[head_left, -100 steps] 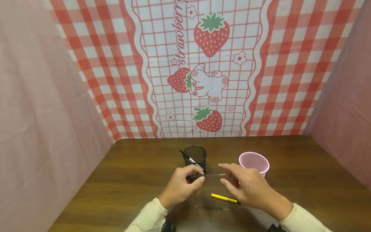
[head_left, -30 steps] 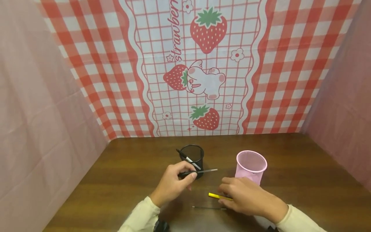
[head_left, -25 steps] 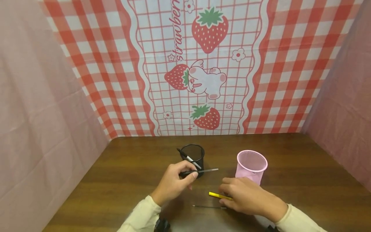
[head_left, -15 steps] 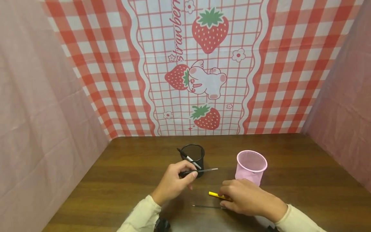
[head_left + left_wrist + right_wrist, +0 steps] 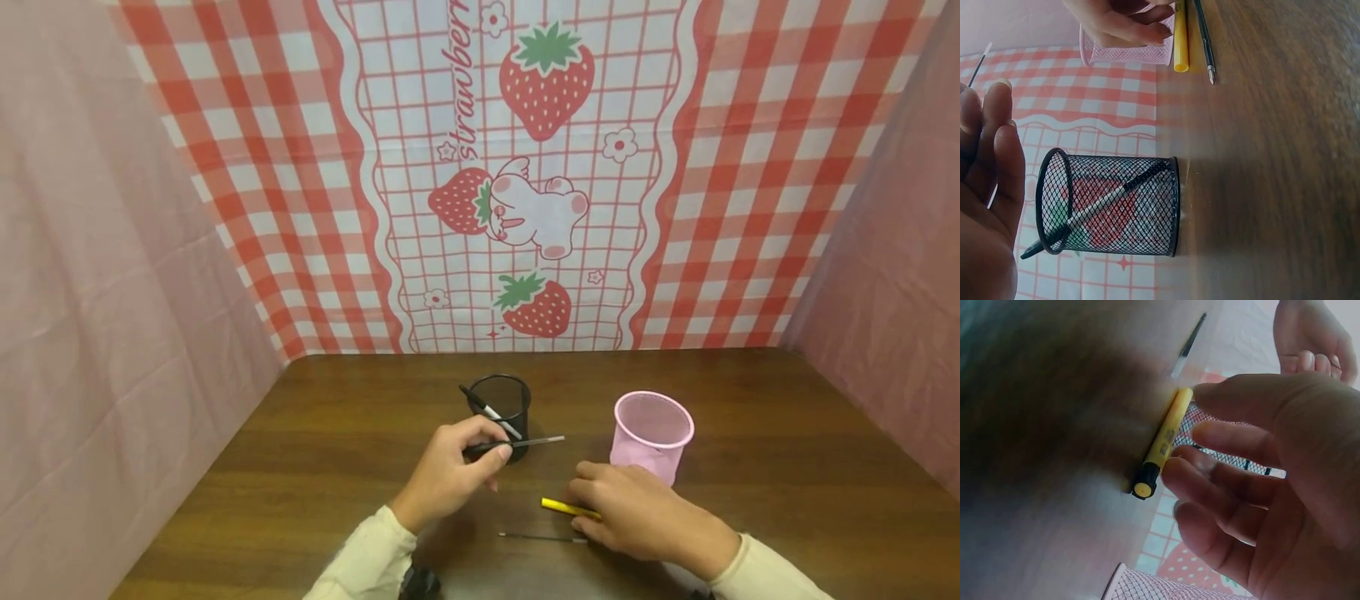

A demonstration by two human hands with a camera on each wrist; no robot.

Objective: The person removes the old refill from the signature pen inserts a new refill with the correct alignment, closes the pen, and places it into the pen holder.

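In the head view, my left hand point(image 5: 450, 467) pinches a slim black pen point(image 5: 483, 448) in front of the black mesh cup point(image 5: 517, 446); a thin pale-ended refill point(image 5: 543, 440) sticks out to the right. My right hand point(image 5: 637, 508) is low over the table, fingers bent beside the yellow marker point(image 5: 558, 506). In the right wrist view the fingertips touch or nearly touch the yellow marker point(image 5: 1169, 434) along one side, without wrapping round it. Its black end is hidden by the hand in the head view. Nearer the person lies a loose refill point(image 5: 540, 537).
A black-and-white pen point(image 5: 491, 412) leans in the black mesh cup, its end above the rim. Just beyond the right hand stands a pink mesh cup point(image 5: 648, 450). A strawberry-print cloth point(image 5: 540, 308) hangs along the table's point(image 5: 360, 433) far edge.
My right hand has come down from the refill's tip to the yellow marker. Over the last second its fingers shift only slightly there. My left hand keeps its pinch on the black pen.
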